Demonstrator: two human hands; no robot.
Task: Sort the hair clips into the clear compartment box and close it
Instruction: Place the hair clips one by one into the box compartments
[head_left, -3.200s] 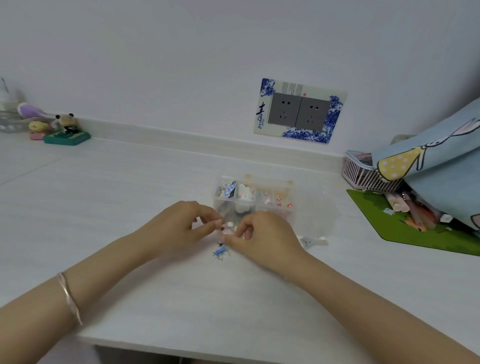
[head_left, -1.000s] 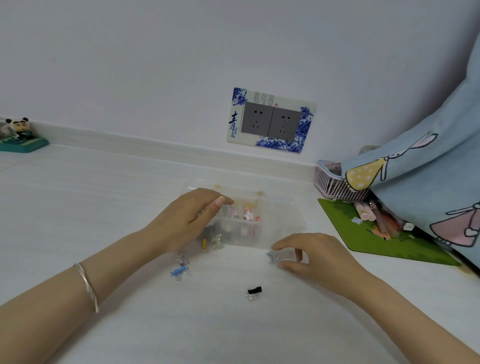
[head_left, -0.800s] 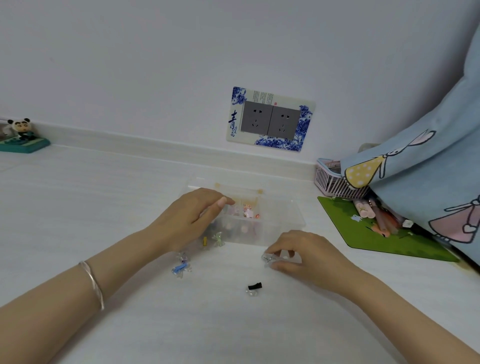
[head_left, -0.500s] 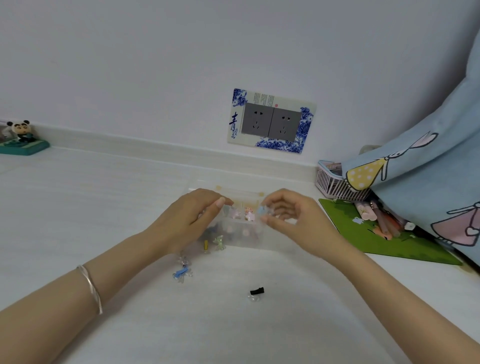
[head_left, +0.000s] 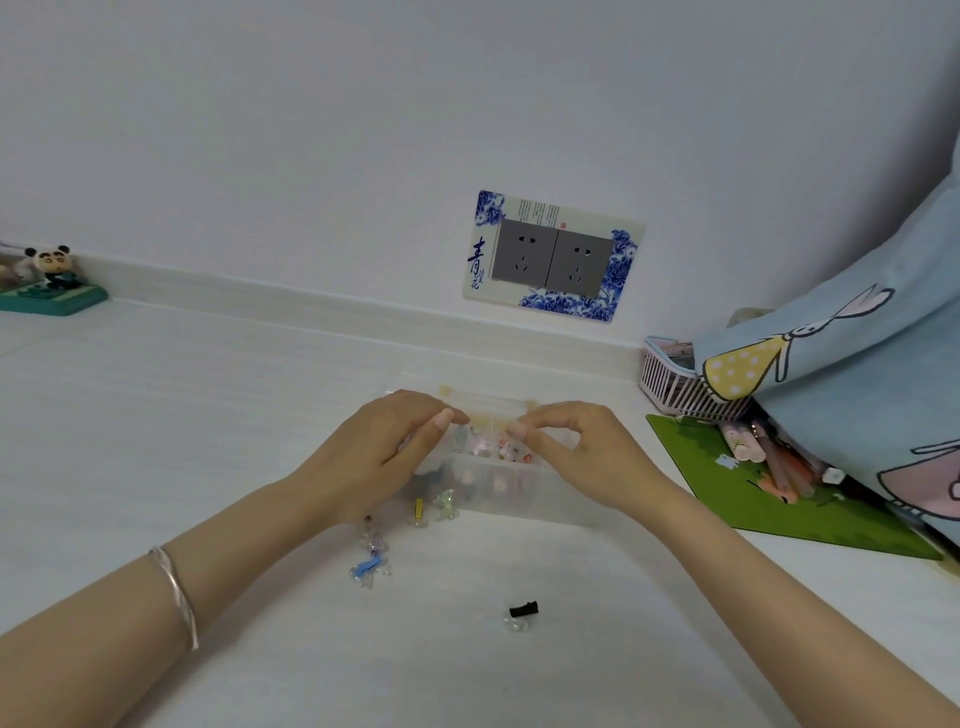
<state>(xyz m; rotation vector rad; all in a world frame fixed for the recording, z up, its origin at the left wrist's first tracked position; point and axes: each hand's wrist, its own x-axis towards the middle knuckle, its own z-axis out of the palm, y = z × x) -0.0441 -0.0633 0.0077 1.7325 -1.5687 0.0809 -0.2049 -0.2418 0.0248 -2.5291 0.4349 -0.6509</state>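
Hovering over the clear compartment box (head_left: 498, 480) mid-tabletop (head_left: 208, 415): left hand (head_left: 374, 457) and right hand (head_left: 576, 452), fingers curled narrow; can't tell if either holds anything. Loose hair clips near its front: blue clip (head_left: 370, 567), black clip (head_left: 522, 609).

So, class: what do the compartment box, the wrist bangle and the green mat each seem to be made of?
Compartment box: clear, slightly cloudy plastic, probably; the clips inside show through its walls.
Bangle: thin silvery band with a bright sheen, likely metal.
Green mat: flat, matt printed sheet lying flush on the table; rubber or fabric, unclear which.
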